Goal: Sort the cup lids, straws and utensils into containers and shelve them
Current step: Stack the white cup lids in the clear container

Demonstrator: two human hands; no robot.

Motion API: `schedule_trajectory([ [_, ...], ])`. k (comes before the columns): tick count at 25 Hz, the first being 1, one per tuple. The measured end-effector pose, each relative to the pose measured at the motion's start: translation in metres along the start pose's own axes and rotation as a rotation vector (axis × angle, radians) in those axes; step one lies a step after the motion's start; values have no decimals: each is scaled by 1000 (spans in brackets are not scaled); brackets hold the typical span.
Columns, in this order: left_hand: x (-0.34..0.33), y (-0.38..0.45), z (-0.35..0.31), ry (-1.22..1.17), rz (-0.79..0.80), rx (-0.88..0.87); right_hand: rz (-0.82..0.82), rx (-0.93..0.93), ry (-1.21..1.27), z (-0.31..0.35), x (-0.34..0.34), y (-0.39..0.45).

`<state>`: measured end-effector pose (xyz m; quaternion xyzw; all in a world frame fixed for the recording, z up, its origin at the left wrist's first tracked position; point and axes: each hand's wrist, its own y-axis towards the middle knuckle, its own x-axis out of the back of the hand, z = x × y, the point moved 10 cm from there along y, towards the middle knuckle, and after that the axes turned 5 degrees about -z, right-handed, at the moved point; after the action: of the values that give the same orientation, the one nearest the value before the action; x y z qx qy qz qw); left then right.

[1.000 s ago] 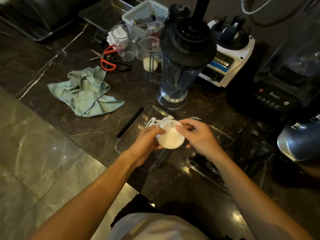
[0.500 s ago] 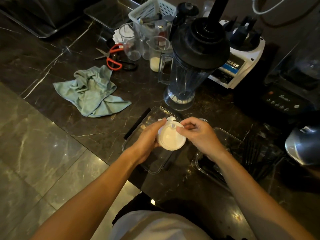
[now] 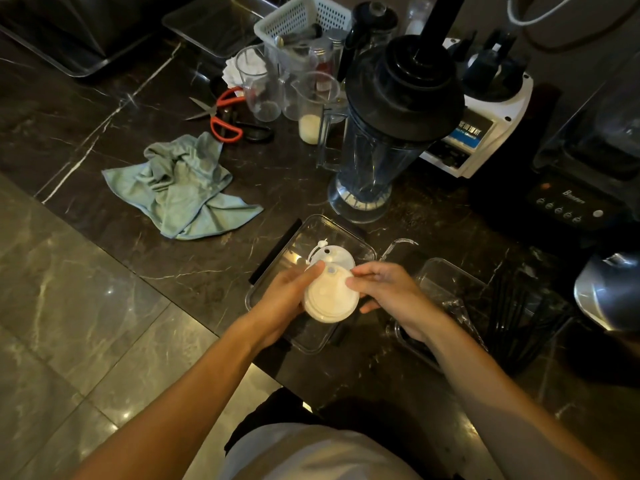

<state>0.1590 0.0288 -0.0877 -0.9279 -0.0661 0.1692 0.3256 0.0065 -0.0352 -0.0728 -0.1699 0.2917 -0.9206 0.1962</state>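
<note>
clear plastic container (image 3: pixel 266 271): rectangular, on the dark marble counter (image 3: pixel 104 109) directly under both hands; one white cup lid (image 3: pixel 337 256) with a tab lies flat inside at the far end.
lid stack (image 3: pixel 329 299): white cup lids, held just above that container, between the two hands.
left hand (image 3: pixel 284 303): fingers curled round the stack's left edge, thumb on top near the rim; gripping.
right hand (image 3: pixel 388 292): fingertips pinch the stack's right rim; gripping.
second clear container (image 3: pixel 446 282): just right of the first, partly hidden by the right forearm; dark contents, cannot tell what.
black straws (image 3: pixel 519 323): loose bundle on the counter at the second container's right side.
white basket (image 3: pixel 304 15): at the back, holds utensils and small jars.
measuring cups (image 3: pixel 259 84): clear, in front of the basket; one jug (image 3: pixel 313 105) has a little pale liquid.
blender jar (image 3: pixel 381 133): black lid, upright behind the first container.
green cloth (image 3: pixel 180 188): crumpled, left of centre.
scissors (image 3: pixel 221 112): orange handles, behind the cloth.
</note>
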Motion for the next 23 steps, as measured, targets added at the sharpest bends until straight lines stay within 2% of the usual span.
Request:
schedule_trajectory([
  [4, 36, -7, 24, 6, -143, 42, -32, -35, 20, -14, -9, 5],
  [9, 40, 10, -3, 105, -215, -75, -198, 33, 40, 6, 7, 25],
  [13, 37, 38, -14, 153, -315, -45, -338, 118, -125, 27, 21, 49],
  [23, 46, 54, 15, 302, -373, -34, -307, 124, -315, 10, 9, 74],
])
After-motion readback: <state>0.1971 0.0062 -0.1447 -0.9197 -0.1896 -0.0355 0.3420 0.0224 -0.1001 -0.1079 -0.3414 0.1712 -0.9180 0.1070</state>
